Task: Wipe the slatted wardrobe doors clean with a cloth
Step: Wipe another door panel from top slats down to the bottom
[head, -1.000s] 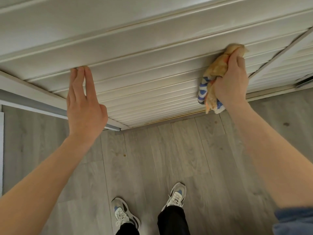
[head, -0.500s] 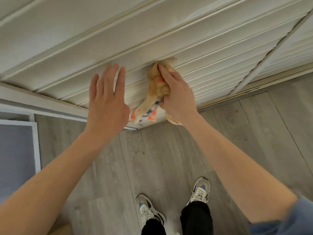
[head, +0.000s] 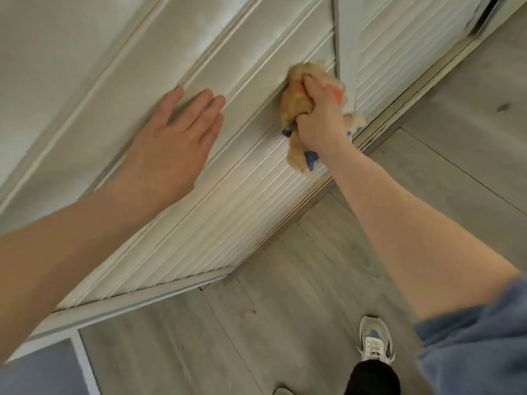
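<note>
A white slatted wardrobe door (head: 233, 212) fills the upper left of the head view. My right hand (head: 320, 118) grips a bunched tan cloth (head: 296, 104) with orange and blue patches and presses it against a slat near the door's right edge. My left hand (head: 174, 141) lies flat on the slats to the left of the cloth, fingers straight. A second slatted door (head: 399, 52) stands beyond a vertical frame strip at the upper right.
Grey wood-plank floor (head: 285, 323) runs below the doors. My shoe (head: 375, 342) and dark trouser leg (head: 370, 377) show at the bottom right. The door's bottom track (head: 399, 109) runs diagonally. A grey panel with white trim (head: 42, 372) sits at the bottom left.
My right hand has swept the cloth along the slats, left and then back right toward the door's edge. My left hand stays flat on the door. The view has tilted.
</note>
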